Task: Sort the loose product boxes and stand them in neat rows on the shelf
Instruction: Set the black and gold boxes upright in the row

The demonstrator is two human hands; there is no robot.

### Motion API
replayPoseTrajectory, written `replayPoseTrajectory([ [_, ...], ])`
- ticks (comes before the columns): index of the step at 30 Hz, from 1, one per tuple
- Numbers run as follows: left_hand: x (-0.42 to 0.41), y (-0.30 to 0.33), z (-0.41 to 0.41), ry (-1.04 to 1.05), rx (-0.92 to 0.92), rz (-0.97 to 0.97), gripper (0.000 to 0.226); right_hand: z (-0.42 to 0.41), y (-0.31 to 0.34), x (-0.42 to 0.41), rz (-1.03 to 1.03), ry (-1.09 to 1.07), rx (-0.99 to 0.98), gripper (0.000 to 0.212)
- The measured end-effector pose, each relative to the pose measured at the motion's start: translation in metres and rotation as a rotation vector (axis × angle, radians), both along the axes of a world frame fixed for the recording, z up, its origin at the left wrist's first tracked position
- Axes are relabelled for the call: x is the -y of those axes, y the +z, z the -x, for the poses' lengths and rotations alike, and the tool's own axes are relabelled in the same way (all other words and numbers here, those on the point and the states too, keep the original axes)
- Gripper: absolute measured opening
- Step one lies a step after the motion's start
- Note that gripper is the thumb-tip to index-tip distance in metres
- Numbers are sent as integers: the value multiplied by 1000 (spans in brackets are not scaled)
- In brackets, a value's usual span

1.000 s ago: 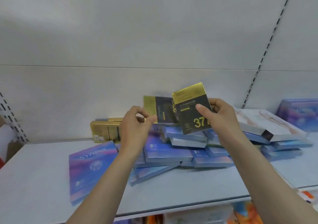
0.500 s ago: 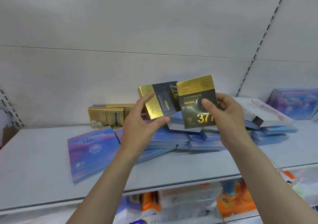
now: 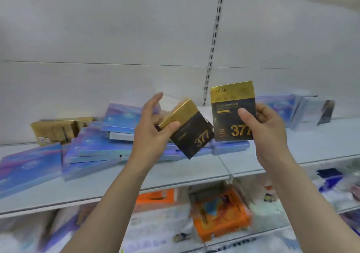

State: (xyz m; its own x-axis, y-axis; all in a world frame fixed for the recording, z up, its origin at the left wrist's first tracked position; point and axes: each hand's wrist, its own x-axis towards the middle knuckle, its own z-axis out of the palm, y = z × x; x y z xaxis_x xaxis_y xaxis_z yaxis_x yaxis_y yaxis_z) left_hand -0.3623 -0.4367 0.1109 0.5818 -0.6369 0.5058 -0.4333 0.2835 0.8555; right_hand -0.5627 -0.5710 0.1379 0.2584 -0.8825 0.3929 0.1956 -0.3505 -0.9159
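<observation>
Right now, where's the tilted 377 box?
In the head view, centre: the tilted 377 box is held in the left hand, above the pile of blue boxes, just left of the upright 377 box.

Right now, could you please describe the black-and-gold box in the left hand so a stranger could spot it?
Above the grey shelf and its blue box pile, two hands each hold a black-and-gold "377" box. The left hand holds the tilted box; unlike the upright box beside it, it points one corner down.

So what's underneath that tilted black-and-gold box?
Below the tilted black-and-gold box, held in the left hand, lie flat blue boxes on the shelf. Anything directly behind it is covered.
</observation>
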Motion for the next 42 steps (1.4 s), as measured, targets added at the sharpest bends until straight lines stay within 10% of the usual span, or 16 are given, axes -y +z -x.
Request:
replayPoseTrajectory([
  [12, 150, -6, 195, -225, -246, -68, 21, 213, -38, 115, -114, -179, -23, 25],
  [42, 599, -31, 373, -118, -134, -261, 26, 406, -76, 559, -224, -242, -82, 18],
])
